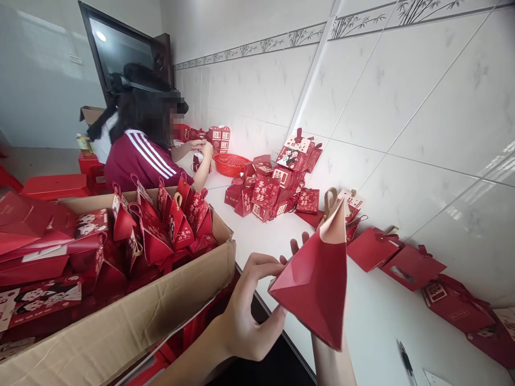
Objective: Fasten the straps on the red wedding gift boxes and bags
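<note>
A red folded paper gift box (311, 289) with a peaked top and a gold ribbon loop is held up over the near table edge, its triangular side toward me. My left hand (257, 305) pinches the left corner of this box between thumb and fingers. Behind the box is my right hand (295, 246), mostly hidden; only some fingertips and the wrist show around it, and it appears to support the box from the far side. To the left, a cardboard carton (169, 300) holds many similar red gift boxes (155, 236) with loops.
Red gift boxes (265, 193) are piled on the white table (245, 236), with more along the tiled wall. A red plastic basket (230, 164) stands farther back. A pen (406, 360) lies at the lower right. A co-worker (145, 155) sits beyond the carton, handling something small.
</note>
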Tool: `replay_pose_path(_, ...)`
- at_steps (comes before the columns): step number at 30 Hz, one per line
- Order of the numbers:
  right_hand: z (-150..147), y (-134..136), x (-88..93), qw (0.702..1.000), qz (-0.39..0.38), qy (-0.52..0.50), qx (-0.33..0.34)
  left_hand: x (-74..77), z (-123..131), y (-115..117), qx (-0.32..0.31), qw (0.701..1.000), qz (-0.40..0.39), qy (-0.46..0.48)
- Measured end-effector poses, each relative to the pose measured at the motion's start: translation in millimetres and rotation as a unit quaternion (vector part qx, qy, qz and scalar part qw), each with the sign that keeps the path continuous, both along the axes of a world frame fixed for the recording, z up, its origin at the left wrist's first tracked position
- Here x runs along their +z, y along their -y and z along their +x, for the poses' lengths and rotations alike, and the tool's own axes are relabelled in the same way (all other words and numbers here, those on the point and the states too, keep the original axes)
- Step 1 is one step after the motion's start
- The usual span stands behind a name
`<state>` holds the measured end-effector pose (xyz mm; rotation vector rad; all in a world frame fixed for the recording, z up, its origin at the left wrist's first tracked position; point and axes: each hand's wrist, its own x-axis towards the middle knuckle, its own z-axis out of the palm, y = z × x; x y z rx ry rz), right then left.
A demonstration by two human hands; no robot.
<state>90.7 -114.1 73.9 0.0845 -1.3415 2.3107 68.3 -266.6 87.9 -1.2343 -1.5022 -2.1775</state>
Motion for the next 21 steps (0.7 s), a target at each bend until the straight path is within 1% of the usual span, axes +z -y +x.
replay_pose_path(4,6,-3,6.1,0.998,0.052,0.026,-0.029,1.9,2,0,0.000,1.000,0.012,0.010)
replay_pose_path(6,9,-4,9.4,0.997,0.057,0.028,-0.033,1.1,0,2,-0.008,1.000,0.010,0.011)
replay_pose_path(8,11,-6,11.6,0.998,0.036,0.021,-0.039,-1.2,-5,5,-0.036,0.999,0.011,0.022)
replay_pose_path(10,14,-10,13.6,0.998,0.019,0.012,-0.056,-3.5,-13,9,-0.083,0.995,0.024,0.056)
replay_pose_path(12,17,-15,16.0,0.997,0.028,-0.002,-0.072,-4.2,-22,12,-0.117,0.986,0.057,0.107)
replay_pose_path(13,19,-17,17.2,0.996,0.041,-0.008,-0.075,-3.7,-27,13,-0.124,0.981,0.072,0.132)
replay_pose_path(16,25,-18,20.2,0.993,0.092,-0.010,-0.077,1.5,-36,15,-0.119,0.974,0.080,0.173)
replay_pose_path(19,30,-14,21.1,0.987,0.136,-0.005,-0.081,11.2,-41,16,-0.105,0.981,0.041,0.160)
replay_pose_path(21,32,-9,20.9,0.985,0.155,0.012,-0.080,19.3,-42,16,-0.071,0.984,0.006,0.162)
